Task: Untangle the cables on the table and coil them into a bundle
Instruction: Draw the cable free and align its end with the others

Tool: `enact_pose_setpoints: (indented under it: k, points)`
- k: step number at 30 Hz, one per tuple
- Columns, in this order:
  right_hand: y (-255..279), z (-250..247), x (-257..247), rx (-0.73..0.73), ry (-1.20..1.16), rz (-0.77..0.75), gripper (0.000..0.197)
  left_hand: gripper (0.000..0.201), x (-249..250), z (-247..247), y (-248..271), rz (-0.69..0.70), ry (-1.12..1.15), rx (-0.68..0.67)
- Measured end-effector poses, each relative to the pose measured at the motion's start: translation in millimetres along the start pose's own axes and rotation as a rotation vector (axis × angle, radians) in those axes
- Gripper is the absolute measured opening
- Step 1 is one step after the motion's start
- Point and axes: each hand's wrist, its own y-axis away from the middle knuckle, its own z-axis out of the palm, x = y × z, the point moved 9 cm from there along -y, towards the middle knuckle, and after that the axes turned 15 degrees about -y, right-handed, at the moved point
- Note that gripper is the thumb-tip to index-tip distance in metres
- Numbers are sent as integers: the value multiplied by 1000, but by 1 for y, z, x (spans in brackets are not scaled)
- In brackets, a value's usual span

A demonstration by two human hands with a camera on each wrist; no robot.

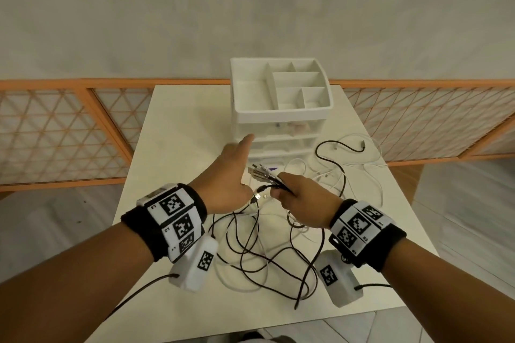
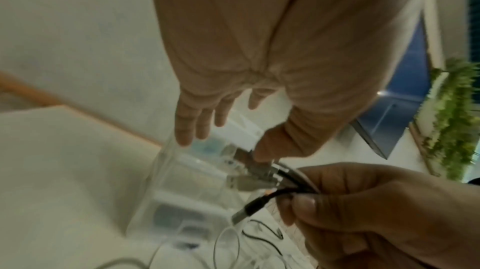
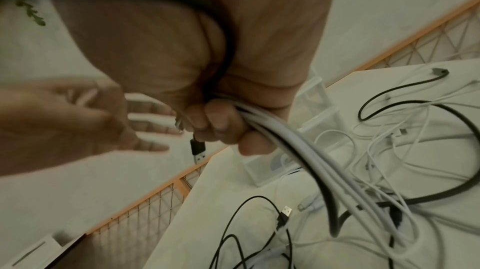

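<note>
Black and white cables point(image 1: 267, 248) lie tangled on the white table point(image 1: 172, 147). My right hand point(image 1: 295, 198) grips a bunch of cable ends point(image 1: 264, 174), their USB plugs point(image 2: 249, 173) sticking out toward the left. In the right wrist view the fingers point(image 3: 215, 125) curl round white and black cables point(image 3: 298, 150), and one black plug point(image 3: 198, 150) hangs below them. My left hand point(image 1: 231, 172) hovers just left of the plugs with fingers straight point(image 2: 192, 121) and holds nothing.
A white drawer organiser point(image 1: 281, 97) with open top compartments stands at the back middle of the table. More cables point(image 1: 351, 159) spread to its right. An orange lattice railing point(image 1: 69, 131) runs behind the table, and floor lies on both sides.
</note>
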Motion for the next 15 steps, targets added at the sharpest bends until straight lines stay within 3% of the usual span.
enact_pose_setpoints:
  k: [3, 6, 10, 12, 15]
  points:
    - [-2, 7, -13, -14, 19, -83, 15, 103, 34, -1, 3, 200, -133, -50]
    - [-4, 14, -33, -2, 29, -202, 16, 91, 58, 13, -2, 299, -427, -68]
    - [0, 11, -36, 84, -71, -287, 4, 46, 45, 4, -12, 175, -475, -88]
    - [0, 7, -24, 114, -113, -238, 15, 24, 33, -8, -12, 98, -461, -62]
    - [-3, -10, 7, 236, 39, -130, 34, 24, 19, -34, -12, 30, -314, 19]
